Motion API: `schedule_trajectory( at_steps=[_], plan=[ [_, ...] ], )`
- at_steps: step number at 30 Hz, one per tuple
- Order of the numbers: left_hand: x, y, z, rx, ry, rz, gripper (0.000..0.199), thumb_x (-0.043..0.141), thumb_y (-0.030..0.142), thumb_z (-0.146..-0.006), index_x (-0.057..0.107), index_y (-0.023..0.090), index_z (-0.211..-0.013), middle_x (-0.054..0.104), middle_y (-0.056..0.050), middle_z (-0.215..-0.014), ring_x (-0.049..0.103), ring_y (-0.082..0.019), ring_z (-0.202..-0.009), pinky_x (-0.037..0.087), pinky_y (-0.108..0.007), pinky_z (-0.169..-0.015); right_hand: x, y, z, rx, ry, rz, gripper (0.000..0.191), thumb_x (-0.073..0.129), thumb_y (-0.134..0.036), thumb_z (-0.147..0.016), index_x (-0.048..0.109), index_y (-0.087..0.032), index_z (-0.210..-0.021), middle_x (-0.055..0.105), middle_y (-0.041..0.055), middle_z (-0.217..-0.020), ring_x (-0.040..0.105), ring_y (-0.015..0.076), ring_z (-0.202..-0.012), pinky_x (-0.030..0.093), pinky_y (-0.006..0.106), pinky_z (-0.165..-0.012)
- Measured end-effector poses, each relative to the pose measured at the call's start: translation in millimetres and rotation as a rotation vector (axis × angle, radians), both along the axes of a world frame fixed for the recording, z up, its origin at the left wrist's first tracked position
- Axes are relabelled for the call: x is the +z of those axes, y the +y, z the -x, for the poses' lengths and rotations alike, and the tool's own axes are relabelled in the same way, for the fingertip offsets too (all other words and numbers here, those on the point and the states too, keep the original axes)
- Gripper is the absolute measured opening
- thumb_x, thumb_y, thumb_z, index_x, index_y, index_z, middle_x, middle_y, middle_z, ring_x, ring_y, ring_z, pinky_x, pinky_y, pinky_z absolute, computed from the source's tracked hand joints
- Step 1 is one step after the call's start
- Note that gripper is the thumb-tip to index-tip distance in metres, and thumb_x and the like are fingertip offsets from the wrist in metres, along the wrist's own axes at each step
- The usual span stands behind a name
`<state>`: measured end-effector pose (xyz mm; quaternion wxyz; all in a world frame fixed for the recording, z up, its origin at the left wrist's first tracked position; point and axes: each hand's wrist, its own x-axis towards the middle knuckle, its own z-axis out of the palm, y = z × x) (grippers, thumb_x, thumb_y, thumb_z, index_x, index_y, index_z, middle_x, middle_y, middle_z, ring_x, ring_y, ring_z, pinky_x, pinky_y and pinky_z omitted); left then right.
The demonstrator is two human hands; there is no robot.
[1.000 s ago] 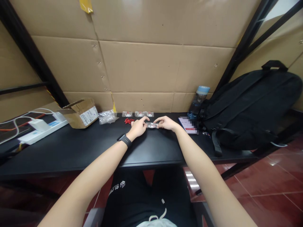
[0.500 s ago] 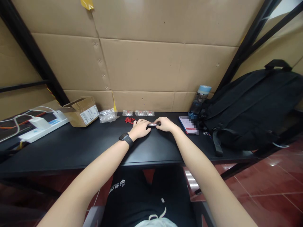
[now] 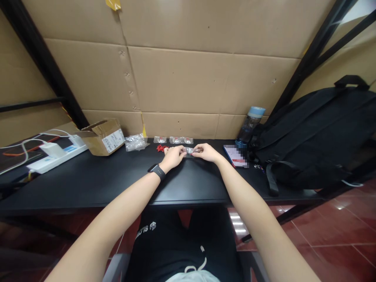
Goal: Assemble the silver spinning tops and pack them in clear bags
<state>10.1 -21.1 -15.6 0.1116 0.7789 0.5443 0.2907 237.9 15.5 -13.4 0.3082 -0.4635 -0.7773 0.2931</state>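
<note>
Between my two hands is a small clear plastic bag point(image 3: 189, 150), held just over the black table point(image 3: 117, 180). My left hand point(image 3: 174, 156), with a dark watch on the wrist, pinches its left end. My right hand point(image 3: 206, 152) has its fingers closed on the right end. What lies inside the bag is too small to make out. A heap of red cords point(image 3: 162, 148) lies just beyond my left hand. Behind the hands, along the cardboard wall, several small clear packets point(image 3: 176, 140) with round, partly red contents lie in a row.
On the left stand an open cardboard box point(image 3: 102, 137) and a white power strip point(image 3: 58, 158), with crumpled clear plastic bags point(image 3: 136, 142) beside the box. To the right are a phone point(image 3: 233, 154), a blue-lidded bottle point(image 3: 249, 125) and a large black backpack point(image 3: 317, 133).
My left fingers have drawn in from a flatter spread to a pinch on the bag. The bag now shows more of its clear plastic between my hands. The view has shifted slightly.
</note>
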Motion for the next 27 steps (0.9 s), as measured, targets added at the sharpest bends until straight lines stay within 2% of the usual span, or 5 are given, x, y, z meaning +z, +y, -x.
schedule_trajectory(
  at_steps=[7, 14, 20, 24, 27],
  plan=[
    [8.4, 0.2, 2.4, 0.025, -0.138, 0.088, 0.014, 0.066, 0.035, -0.095, 0.072, 0.024, -0.099, 0.082, -0.002, -0.094, 0.074, -0.024, -0.098, 0.044, -0.037, -0.094, -9.9, 3.5, 6.2, 0.049, 0.252, 0.133, 0.045, 0.088, -0.045, -0.066, 0.072, -0.015, -0.096, 0.074, 0.002, -0.079, 0.066, 0.0169, -0.072, 0.05, 0.03, -0.076],
    [6.0, 5.4, 4.4, 0.005, -0.228, 0.109, 0.016, 0.065, 0.038, -0.094, 0.072, 0.024, -0.097, 0.082, -0.002, -0.093, 0.074, -0.026, -0.104, 0.049, -0.034, -0.09, -1.6, -1.6, 8.9, -0.01, 0.35, 0.108, 0.046, 0.091, -0.052, -0.059, 0.063, -0.017, -0.069, 0.07, 0.0006, -0.07, 0.063, 0.0158, -0.068, 0.047, 0.029, -0.072],
    [5.8, 6.1, 5.7, -0.02, -0.269, 0.113, 0.021, 0.064, 0.041, -0.092, 0.073, 0.023, -0.097, 0.082, -0.004, -0.092, 0.073, -0.026, -0.103, 0.051, -0.033, -0.089, 2.8, -10.6, 14.6, -0.054, 0.444, 0.147, 0.053, 0.095, -0.052, -0.054, 0.056, -0.02, -0.068, 0.073, 0.0037, -0.067, 0.063, 0.0157, -0.061, 0.047, 0.028, -0.064],
    [9.2, 4.1, 6.2, -0.015, -0.252, 0.147, 0.022, 0.06, 0.041, -0.093, 0.074, 0.025, -0.099, 0.081, -0.002, -0.093, 0.074, -0.024, -0.098, 0.049, -0.033, -0.09, 6.0, -4.7, 12.6, -0.149, 0.453, 0.114, 0.052, 0.096, -0.047, -0.052, 0.054, -0.021, -0.071, 0.072, 0.0029, -0.066, 0.064, 0.0165, -0.061, 0.048, 0.027, -0.062],
    [11.6, 3.0, 8.5, 0.014, -0.164, 0.134, 0.022, 0.058, 0.037, -0.094, 0.074, 0.026, -0.104, 0.082, -0.001, -0.095, 0.074, -0.023, -0.099, 0.046, -0.037, -0.095, 12.8, 16.3, 0.8, -0.371, 0.321, 0.03, 0.044, 0.094, -0.038, -0.056, 0.056, -0.02, -0.07, 0.07, 0.0018, -0.066, 0.063, 0.0166, -0.062, 0.047, 0.027, -0.061]
  ],
)
